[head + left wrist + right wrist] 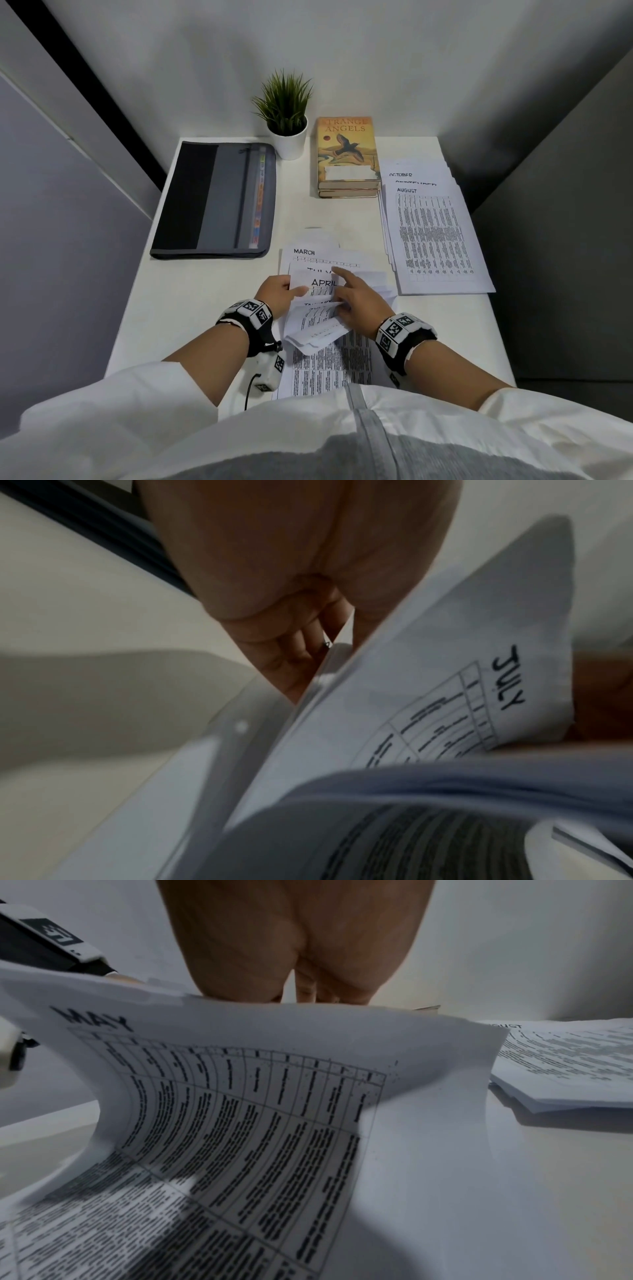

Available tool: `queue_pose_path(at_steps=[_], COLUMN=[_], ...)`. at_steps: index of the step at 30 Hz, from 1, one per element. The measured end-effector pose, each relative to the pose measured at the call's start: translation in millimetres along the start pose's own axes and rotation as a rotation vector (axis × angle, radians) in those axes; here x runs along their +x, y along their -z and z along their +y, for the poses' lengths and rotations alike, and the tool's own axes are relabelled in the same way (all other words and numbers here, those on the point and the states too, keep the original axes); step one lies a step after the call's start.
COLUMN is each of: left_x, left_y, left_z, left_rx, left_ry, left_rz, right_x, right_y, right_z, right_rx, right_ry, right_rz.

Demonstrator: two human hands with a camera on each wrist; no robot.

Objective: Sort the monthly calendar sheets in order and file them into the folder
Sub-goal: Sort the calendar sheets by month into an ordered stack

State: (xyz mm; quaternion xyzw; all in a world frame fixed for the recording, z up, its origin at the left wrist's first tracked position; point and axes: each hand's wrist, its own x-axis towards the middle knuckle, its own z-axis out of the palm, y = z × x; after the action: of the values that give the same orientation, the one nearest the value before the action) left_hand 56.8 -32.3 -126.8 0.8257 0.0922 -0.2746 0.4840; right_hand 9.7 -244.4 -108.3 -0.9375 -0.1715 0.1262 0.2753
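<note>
- at the near edge of the desk (212,301), the left hand (274,294) pinches the left side of a fanned bundle of calendar sheets (318,308), thumb on top beside the "april" heading and the other fingers curled under the paper.
- the right hand (356,301) lies over the right side of the bundle, index finger (342,275) stretched toward the "july" sheet; the remaining fingers look tucked among the bent pages, though how firmly they hold cannot be told.
- to do this step well, i judge: keep the left pinch steady as a hinge, thumb through one sheet at a time, read each heading before pulling, and draw a sheet out flat so the curled pages do not crease or slip.
- the next sheet to move would likely be july, since the sorted pile (435,233) at the right of the desk shows august on top.
- count of headings readable in the bundle: march, july, april and may (95,1020); two more are partly hidden and unreadable.
- count in the sorted pile: three headings show, august, september, october; edges of more lie beneath, number unclear.
- one folder (215,198), dark and still zipped, lies well apart at the left rear.
- two books (346,154) stacked, one potted plant (287,113).
</note>
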Motion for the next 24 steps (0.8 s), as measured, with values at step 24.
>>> queue_pose_path(at_steps=[24], left_x=[-2.9], left_y=[-6.6], left_z=[1.3], left_rx=[-0.139], left_ry=[0.032], left_rz=[0.026], right_x=[-11.2], right_y=[-0.3], right_z=[-5.7], right_rx=[-0.072], right_ry=[0.06], right_rz=[0.117])
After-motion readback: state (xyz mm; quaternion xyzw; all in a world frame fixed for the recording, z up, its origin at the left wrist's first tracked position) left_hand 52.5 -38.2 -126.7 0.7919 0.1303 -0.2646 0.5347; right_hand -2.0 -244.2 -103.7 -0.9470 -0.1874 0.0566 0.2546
